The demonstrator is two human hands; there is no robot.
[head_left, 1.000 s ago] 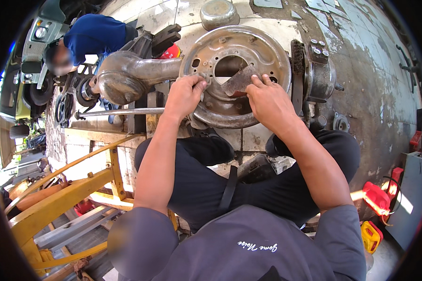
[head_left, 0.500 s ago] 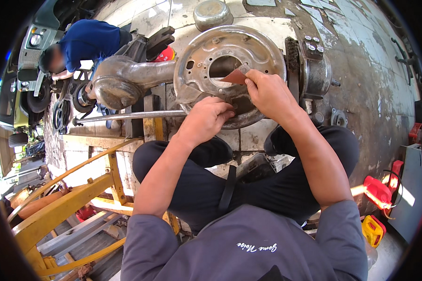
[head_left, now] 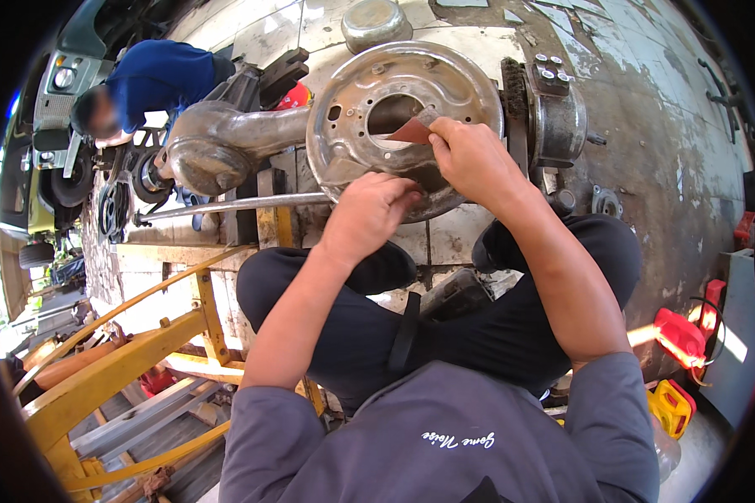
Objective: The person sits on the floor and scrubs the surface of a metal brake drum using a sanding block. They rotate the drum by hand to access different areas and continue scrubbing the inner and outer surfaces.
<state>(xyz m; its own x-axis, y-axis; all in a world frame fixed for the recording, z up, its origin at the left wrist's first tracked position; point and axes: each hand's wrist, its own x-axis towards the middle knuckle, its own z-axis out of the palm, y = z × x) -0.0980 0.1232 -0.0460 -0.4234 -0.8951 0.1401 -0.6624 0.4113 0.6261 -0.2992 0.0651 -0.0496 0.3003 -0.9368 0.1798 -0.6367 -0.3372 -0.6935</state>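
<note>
In front of me a round metal brake backing plate [head_left: 466,82] stands at the end of an axle housing [head_left: 218,138], with a large hole in its middle. Between the thumb and fingers of my right hand [head_left: 470,159] is a folded piece of reddish-brown sandpaper [head_left: 411,132], grey on its other side, held over the hole's right edge. My left hand [head_left: 369,210] is at the plate's lower left rim, its fingers curled in. Whatever those fingers hold, if anything, is hidden and slightly blurred.
A brake drum or hub [head_left: 558,126] is right of the plate, and a round metal pan [head_left: 376,23] lies behind it. A long rod [head_left: 235,206] runs left above a yellow frame [head_left: 117,369]. Another person in blue [head_left: 164,75] bends at far left. Red containers [head_left: 679,335] lie right.
The view has shifted slightly. My right hand and the sandpaper have moved a little left over the hole. The left fingers have curled further in near the rim.
</note>
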